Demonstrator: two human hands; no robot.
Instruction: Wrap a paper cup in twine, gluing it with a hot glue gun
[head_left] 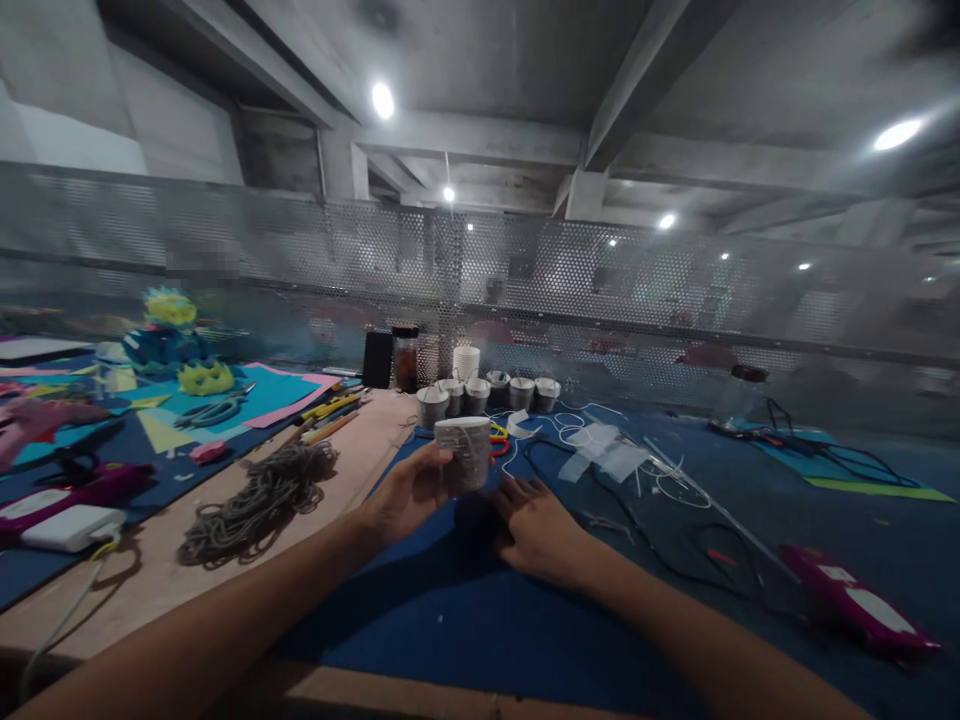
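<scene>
My left hand (416, 490) grips a small paper cup (463, 455), its sides covered in grey and its rim white, and holds it above the blue mat (435, 610). Palm down, my right hand (544, 530) rests low on the mat just right of the cup, fingers stretched forward and a little apart; I see nothing in it. Red and yellow scissor handles (499, 438) show partly behind the cup. Farther back stand several similar cups (476, 398) with white rims, in front of a stack of white cups (466, 362).
A grey cord bundle (259, 500) lies left, near pencils (330, 415) and teal scissors (214, 408). Right of centre are clear plastic pieces (604, 448), white string and black cable. A purple glue gun (855, 600) lies far right. Perforated metal panels (525, 270) stand behind.
</scene>
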